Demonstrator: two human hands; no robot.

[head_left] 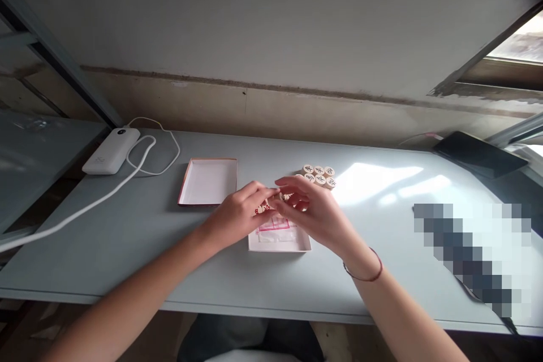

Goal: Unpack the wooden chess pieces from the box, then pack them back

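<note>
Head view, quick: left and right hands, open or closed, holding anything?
Left hand: half closed; whether it holds anything cannot be told.
Right hand: curled; any hold cannot be told.

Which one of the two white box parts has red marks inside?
The box part beneath the left hand and right hand has red lines inside; the other box part, farther left, shows plain white.

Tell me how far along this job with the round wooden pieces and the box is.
Done: the white lid is off, lying open side up beside the white box. In hand: the left hand and right hand meet over the box, fingertips together, whatever they hold hidden. Left: six or so round wooden pieces sit on the table beyond the box.
</note>
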